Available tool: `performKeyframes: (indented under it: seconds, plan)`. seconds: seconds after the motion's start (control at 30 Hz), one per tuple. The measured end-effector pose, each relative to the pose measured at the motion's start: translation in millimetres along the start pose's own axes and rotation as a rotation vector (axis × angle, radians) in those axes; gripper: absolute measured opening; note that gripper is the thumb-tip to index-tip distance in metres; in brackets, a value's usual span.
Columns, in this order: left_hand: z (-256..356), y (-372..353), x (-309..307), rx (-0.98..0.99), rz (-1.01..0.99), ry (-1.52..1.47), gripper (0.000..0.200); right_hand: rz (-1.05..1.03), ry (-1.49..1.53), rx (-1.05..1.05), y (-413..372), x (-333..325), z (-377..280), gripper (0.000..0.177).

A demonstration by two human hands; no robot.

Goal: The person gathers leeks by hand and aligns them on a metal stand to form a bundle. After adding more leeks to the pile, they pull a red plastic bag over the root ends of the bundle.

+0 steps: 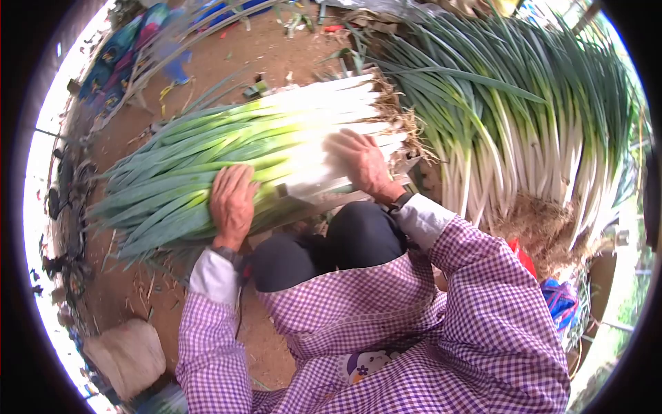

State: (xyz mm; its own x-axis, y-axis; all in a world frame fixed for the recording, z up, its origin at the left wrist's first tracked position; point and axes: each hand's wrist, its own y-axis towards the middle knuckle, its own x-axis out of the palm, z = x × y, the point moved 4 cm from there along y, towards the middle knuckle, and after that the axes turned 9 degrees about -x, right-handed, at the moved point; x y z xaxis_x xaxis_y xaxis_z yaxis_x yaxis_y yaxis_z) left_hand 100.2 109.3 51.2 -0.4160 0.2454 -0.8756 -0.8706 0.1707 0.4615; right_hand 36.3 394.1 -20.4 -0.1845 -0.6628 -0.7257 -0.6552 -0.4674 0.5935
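Observation:
A thick layer of green onions (269,131) lies crosswise in front of my knees, green leaves to the left and white stalks with roots to the right. Flat on the green part near the front edge rests my left hand (233,200), fingers stretched out. My right hand (360,162) lies on the white stalks close to the roots, its fingers extended and slightly blurred. Neither hand is wrapped around a stalk. Under the near side of the stalks, a pale board-like edge (324,205) shows; most of the support is hidden.
A larger heap of green onions (510,117) fills the right side, roots toward me. On the brown dirt floor (269,48) lie leaf scraps. A beige block-like object (127,359) sits at lower left. Colourful cloth (124,62) lies at upper left, and a blue-red bundle (560,302) at right.

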Motion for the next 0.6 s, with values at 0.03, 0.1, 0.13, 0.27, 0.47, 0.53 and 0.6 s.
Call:
performKeyframes:
  seconds: [0.03, 0.1, 0.13, 0.27, 0.47, 0.53, 0.6]
  plan:
    - [4, 0, -2, -0.014, 0.004, -0.002, 0.033, -0.007, -0.019, -0.023, -2, -1, 0, 0.039]
    - [6, -3, 2, -0.020, 0.000, 0.000, 0.032, -0.063, 0.041, 0.008, -3, 3, 1, 0.043]
    - [2, -4, 6, -0.010, -0.006, 0.004, 0.032, -0.108, 0.044, 0.007, -5, 5, 4, 0.046]
    - [-6, 5, 20, -0.015, -0.044, 0.064, 0.030, -0.107, 0.034, -0.007, -5, 10, 9, 0.052]
    - [-4, 2, 19, 0.026, -0.061, 0.096, 0.029, 0.040, 0.024, -0.055, -8, 2, 3, 0.053]
    - [-6, 1, 20, 0.034, -0.073, 0.110, 0.030, 0.025, 0.040, -0.081, -8, -3, 3, 0.054]
    - [-10, 1, 23, 0.047, -0.065, 0.126, 0.031, 0.009, 0.076, -0.104, -15, -7, 12, 0.054]
